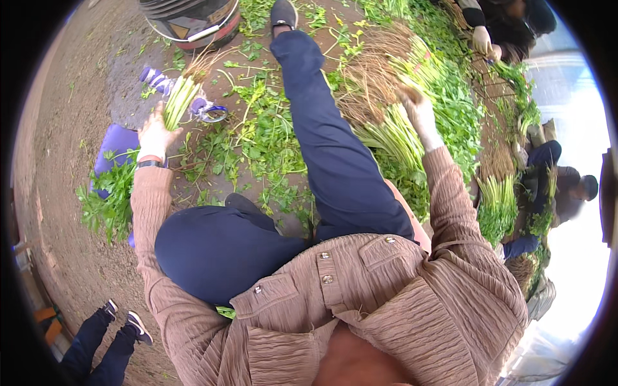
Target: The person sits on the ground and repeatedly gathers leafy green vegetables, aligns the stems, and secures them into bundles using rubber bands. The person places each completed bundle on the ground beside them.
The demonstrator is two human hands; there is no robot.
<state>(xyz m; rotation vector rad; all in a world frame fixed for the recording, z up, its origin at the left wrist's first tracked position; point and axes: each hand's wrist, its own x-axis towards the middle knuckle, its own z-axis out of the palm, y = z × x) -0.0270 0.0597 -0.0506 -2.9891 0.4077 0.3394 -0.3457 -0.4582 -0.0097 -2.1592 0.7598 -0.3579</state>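
Note:
My left hand (157, 132), in a whitish glove, holds a bunch of leafy greens with pale green stalks (181, 99) and brown roots pointing up and away. Its leaves (113, 193) hang out below my left wrist, over a purple pad (116, 144). Beside the bunch, a purple-and-white wrapped roll (157, 79) and a blue ring-shaped item (215, 113) lie on the ground. My right hand (417, 108), gloved too, rests at the stalks and roots of a large pile of the same greens (454, 101); its fingertips are partly hidden, so its grip is unclear.
A dark bucket with a white handle (193, 19) stands at the upper left. Loose leaves (270, 140) litter the ground around my legs. Co-workers sit on the right beside more bundles (497, 207), one with gloved hands (483, 43). A standing person's legs (108, 337) show at the lower left.

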